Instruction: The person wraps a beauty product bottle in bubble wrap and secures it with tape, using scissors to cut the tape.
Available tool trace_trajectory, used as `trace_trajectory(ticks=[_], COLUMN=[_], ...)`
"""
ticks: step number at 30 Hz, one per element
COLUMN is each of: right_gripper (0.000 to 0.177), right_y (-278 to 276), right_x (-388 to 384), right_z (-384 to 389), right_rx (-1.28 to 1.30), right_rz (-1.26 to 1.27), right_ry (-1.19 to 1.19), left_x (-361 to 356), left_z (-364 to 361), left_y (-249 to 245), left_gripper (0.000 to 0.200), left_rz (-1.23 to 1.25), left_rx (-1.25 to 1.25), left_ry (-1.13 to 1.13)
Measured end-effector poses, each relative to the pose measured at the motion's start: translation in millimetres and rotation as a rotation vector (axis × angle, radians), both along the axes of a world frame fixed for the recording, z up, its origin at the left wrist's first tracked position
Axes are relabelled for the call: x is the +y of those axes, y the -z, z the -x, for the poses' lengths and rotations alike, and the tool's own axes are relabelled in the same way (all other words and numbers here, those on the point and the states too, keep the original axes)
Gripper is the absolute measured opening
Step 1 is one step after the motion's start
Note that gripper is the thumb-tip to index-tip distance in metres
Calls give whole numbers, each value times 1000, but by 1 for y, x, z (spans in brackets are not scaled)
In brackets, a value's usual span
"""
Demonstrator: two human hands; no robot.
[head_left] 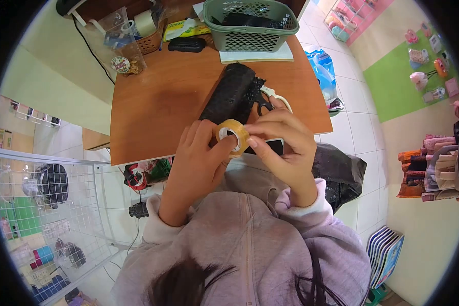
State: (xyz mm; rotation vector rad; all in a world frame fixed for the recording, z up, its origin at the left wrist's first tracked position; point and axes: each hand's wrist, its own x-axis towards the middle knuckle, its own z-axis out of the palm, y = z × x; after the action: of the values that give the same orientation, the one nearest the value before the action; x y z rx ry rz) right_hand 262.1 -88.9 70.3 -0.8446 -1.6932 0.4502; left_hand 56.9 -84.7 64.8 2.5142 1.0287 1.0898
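Note:
A roll of clear yellowish tape (243, 134) is held over the front part of the desk. My left hand (195, 159) grips it, with the thumb in the white core and the fingers curled round the far side. My right hand (292, 145) has its thumb and forefinger closed at the roll's right edge. Just beyond the hands lies a parcel wrapped in black plastic (229, 91). Scissors with white and black handles (274, 95) rest beside it, partly hidden by my right hand. Under that hand a dark-screened phone (274, 147) shows in part.
On the wooden desk (153, 115) a green basket (252, 39) stands at the back on white paper. A black case (186, 45) and yellow packet (181, 30) lie left of it. A black plastic bag (340, 173) stands to my right; a white wire rack (51, 204) is left.

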Motion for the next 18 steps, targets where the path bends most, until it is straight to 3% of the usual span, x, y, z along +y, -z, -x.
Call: trace_trajectory(ticks=[4, 7, 10, 18], right_gripper=[18, 17, 19, 12], right_y=[1, 1, 11, 17], right_x=[-3, 0, 4, 1], right_z=[4, 6, 12, 16], right_rx=[53, -220, -251, -155], right_rz=[86, -121, -150, -182], right_ry=[-19, 137, 215, 144], left_x=[2, 3, 3, 2], left_z=[2, 2, 1, -4], left_y=[1, 3, 6, 13], left_gripper=[28, 28, 28, 24], left_rz=[-26, -42, -51, -5], left_rx=[54, 87, 96, -37], left_ry=[-27, -61, -76, -133])
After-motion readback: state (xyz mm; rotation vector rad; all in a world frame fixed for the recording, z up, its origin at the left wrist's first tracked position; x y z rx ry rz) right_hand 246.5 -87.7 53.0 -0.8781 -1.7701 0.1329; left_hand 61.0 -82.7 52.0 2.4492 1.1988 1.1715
